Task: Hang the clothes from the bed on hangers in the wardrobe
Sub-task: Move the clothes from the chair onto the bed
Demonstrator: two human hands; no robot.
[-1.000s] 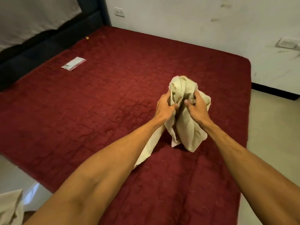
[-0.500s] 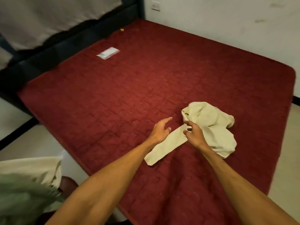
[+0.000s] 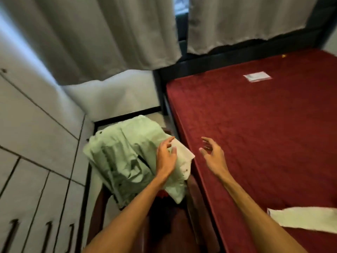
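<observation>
A pile of pale green clothes (image 3: 124, 154) lies on a dark wooden chair (image 3: 193, 194) beside the bed. My left hand (image 3: 166, 157) hovers over the pile's right side with fingers spread, above a cream piece (image 3: 184, 157). My right hand (image 3: 213, 154) is open over the left edge of the red mattress (image 3: 264, 136), holding nothing. A strip of the cream garment (image 3: 306, 220) lies on the mattress at the lower right, apart from both hands. White wardrobe doors (image 3: 32, 179) with dark handles stand at the left.
Grey curtains (image 3: 102, 33) hang across the top, over the dark bed frame (image 3: 200, 61). A small white packet (image 3: 258, 77) lies on the mattress near the head end. A narrow gap of floor runs between the wardrobe, chair and bed.
Both hands have let go of the cream garment, which now lies on the mattress. My view has swung left to the chair and wardrobe, and my left hand has moved over the green pile.
</observation>
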